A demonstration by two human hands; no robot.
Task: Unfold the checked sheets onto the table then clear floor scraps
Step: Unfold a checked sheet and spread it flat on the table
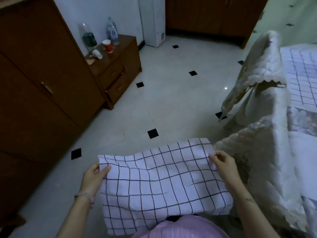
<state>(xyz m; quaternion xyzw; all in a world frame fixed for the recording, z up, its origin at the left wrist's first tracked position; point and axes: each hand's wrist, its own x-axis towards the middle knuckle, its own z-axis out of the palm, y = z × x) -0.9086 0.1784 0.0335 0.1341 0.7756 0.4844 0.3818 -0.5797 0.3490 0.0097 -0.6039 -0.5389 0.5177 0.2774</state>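
Pink top (180, 228); checked sheet (159, 177) (left hand (93, 177), right hand (223, 164))

Red cup (108, 46); bottle (112, 32); seemingly nightstand (126, 66)

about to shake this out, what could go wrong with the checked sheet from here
The left hand and right hand hold only the far corners of the folded checked sheet, so opening it may drop loose layers onto the floor. The bunched cover on the right could snag it as it spreads.
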